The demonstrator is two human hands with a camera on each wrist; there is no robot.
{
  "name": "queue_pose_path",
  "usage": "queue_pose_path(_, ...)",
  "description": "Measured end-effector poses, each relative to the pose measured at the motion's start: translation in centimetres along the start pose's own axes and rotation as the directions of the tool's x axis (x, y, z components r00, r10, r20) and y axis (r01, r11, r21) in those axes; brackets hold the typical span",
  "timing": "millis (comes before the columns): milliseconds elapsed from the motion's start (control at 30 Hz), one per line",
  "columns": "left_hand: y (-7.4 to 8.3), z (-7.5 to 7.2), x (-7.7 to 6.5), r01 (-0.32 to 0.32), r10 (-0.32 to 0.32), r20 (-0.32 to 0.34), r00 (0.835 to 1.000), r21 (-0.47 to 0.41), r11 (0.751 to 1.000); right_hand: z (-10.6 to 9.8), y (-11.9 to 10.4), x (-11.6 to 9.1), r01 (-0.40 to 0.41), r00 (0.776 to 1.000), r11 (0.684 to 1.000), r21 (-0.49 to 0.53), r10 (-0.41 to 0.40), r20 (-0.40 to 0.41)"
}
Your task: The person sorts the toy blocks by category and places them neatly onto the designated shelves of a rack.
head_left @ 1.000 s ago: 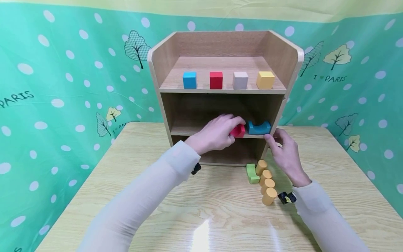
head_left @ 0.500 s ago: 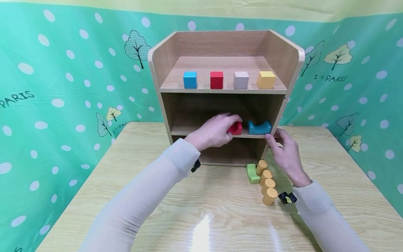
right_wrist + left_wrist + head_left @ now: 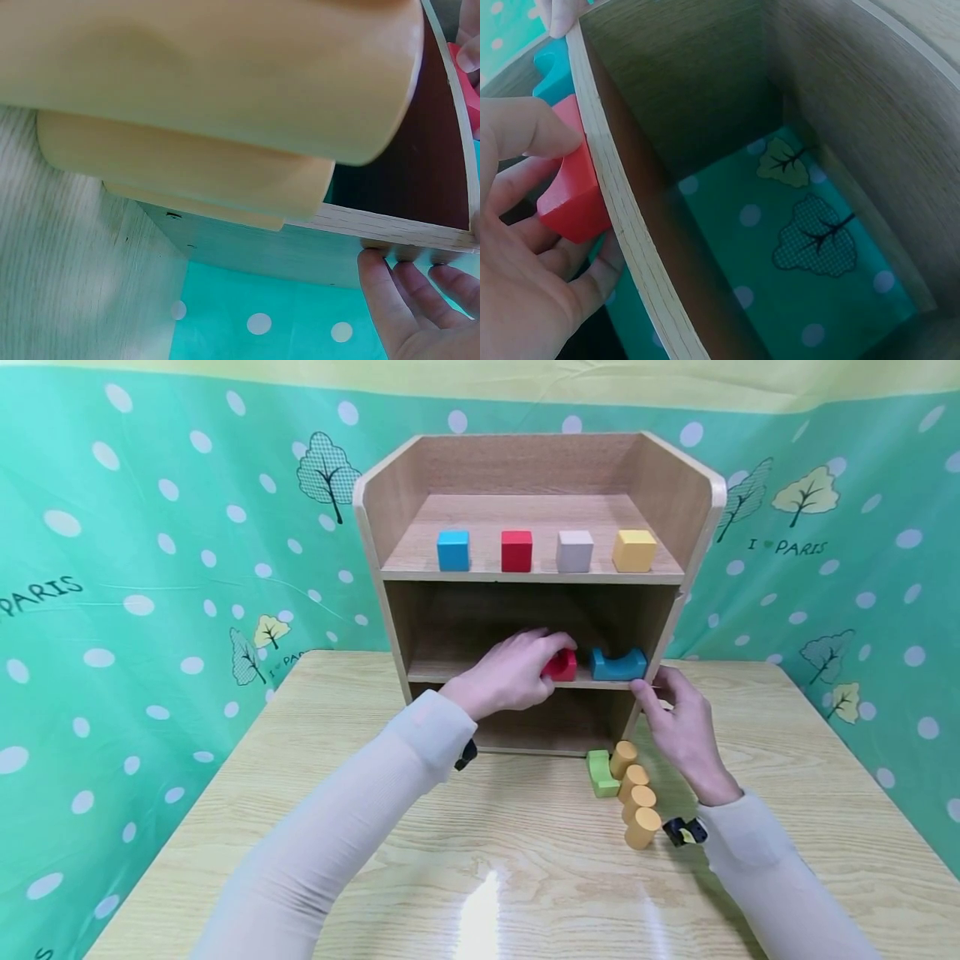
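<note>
My left hand grips a red block with a curved notch at the front edge of the middle shelf. In the left wrist view the thumb and fingers lie around this red block, against the shelf edge. To its right sits a blue notched block, hollow side up. My right hand holds the right side panel of the wooden shelf unit. Its thumb is at the front edge below the blue block, and in the right wrist view the fingertips touch the panel's outer face.
Blue, red, white and yellow cubes line the top shelf. A green notched block stands on the table beside several light wooden cylinders, close to my right wrist. A patterned cloth hangs behind.
My left hand has shifted the red notched block slightly left, widening the gap to the blue one, then stayed put. The right hand keeps its place on the panel.
</note>
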State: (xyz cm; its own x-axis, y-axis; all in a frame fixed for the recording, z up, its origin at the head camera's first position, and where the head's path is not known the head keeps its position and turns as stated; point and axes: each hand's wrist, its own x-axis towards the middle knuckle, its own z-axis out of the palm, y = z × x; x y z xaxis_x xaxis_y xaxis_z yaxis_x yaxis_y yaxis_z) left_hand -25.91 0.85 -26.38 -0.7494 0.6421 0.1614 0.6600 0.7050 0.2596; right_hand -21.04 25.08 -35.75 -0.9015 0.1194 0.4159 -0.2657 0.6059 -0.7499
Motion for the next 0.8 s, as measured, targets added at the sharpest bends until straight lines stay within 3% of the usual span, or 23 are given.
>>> queue_pose_path(333,-0.5,-0.5,-1.0,-0.032,0.031,-0.101,0.994,-0.005,0.999,0.0,-0.1,0.0,-0.011,1.000,1.000,-0.007,0.011,0.013)
queue_pose_path(800,-0.3,-0.4,-3.4,-0.147,0.151,-0.256,0.955,0.035,0.989,0.0,0.0,0.0,-0.012,1.000,1.000,-0.009,0.013,0.007)
